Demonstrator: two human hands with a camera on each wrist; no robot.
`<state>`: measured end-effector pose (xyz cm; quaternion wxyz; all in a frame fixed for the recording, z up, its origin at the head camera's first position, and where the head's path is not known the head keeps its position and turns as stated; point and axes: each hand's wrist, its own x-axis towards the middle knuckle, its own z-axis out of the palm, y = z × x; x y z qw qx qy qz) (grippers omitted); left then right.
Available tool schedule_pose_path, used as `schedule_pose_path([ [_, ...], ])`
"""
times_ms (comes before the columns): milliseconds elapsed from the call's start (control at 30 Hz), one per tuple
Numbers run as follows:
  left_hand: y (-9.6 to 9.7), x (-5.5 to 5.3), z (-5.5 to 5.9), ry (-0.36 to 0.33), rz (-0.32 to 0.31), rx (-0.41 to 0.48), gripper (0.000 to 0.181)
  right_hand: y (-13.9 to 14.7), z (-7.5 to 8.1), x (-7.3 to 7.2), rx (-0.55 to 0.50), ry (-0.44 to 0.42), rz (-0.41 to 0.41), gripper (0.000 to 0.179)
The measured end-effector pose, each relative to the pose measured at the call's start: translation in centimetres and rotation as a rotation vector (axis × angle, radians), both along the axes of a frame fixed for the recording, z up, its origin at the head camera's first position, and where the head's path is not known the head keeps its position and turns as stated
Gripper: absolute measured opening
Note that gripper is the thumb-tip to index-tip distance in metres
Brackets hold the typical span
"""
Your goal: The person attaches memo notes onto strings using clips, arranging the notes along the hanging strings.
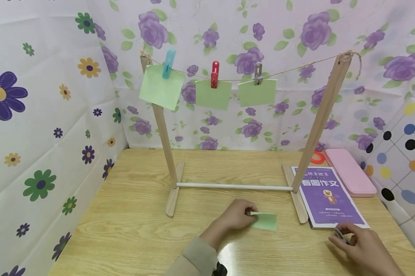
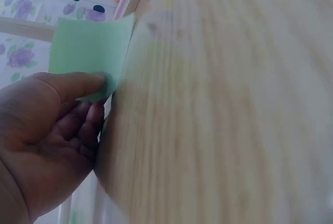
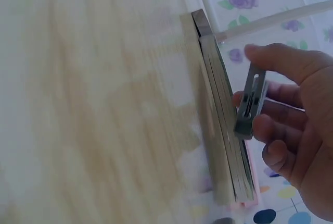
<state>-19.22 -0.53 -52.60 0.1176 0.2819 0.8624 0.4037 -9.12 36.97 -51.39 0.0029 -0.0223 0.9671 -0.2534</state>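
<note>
My left hand (image 1: 237, 214) pinches a green paper square (image 1: 264, 221) by its left edge, low over the table in front of the wooden rack. In the left wrist view the thumb lies across the face of the paper (image 2: 86, 47), fingers curled behind it. At the right, beside the near edge of the purple book, my right hand (image 1: 364, 243) holds a grey clothespin (image 3: 252, 101) between thumb and fingers. Three green papers hang from the string, under a blue clothespin (image 1: 168, 63), a red clothespin (image 1: 214, 74) and a grey clothespin (image 1: 258, 73).
The rack's left post (image 1: 164, 134) and right post (image 1: 319, 122) are joined by a white bar (image 1: 235, 186) below and twine (image 1: 297, 68) above. The purple book (image 1: 328, 199) lies by the right foot. Beyond it are a pink case (image 1: 350, 172) and a red ring (image 1: 317, 157).
</note>
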Motion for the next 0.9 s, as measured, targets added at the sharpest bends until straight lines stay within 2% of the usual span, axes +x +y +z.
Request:
schedule_pose_path([
  [67, -0.2, 0.0, 0.2, -0.023, 0.000, 0.007, 0.003, -0.4, -0.1, 0.0, -0.031, 0.028, 0.008, 0.040],
  [167, -0.4, 0.2, 0.3, -0.054, -0.001, 0.013, 0.014, -1.0, -0.1, 0.0, -0.072, 0.070, 0.014, 0.037],
  [267, -0.5, 0.4, 0.5, -0.113, 0.016, 0.044, 0.027, -1.6, 0.0, -0.1, -0.103, 0.167, 0.019, 0.032],
  [367, -0.6, 0.6, 0.8, -0.210, 0.077, 0.118, 0.025, -2.3, 0.4, -0.2, -0.148, 0.261, 0.024, 0.029],
  [433, -0.8, 0.6, 1.2, -0.283, 0.123, 0.206, 0.016, -2.8, 0.8, -0.4, -0.192, 0.295, 0.034, 0.028],
  [500, -0.9, 0.5, 1.6, -0.334, 0.162, 0.299, 0.020, -3.4, 1.3, -0.6, -0.250, 0.294, 0.040, 0.026],
  [600, -0.9, 0.2, 2.5, -0.343, 0.184, 0.427, 0.027, -4.0, 2.1, -1.2, -0.374, 0.303, 0.086, 0.022],
  [733, -0.7, -0.4, 4.1, -0.306, 0.237, 0.554, 0.019, -4.7, 3.3, -2.3, -0.558, 0.352, 0.250, 0.028],
  [833, -0.4, -0.9, 5.6, -0.308, 0.290, 0.645, 0.020, -5.2, 4.7, -3.3, -0.624, 0.379, 0.342, 0.033],
  [900, -0.2, -1.2, 6.6, -0.323, 0.314, 0.701, 0.021, -5.6, 5.9, -3.8, -0.635, 0.398, 0.361, 0.034],
])
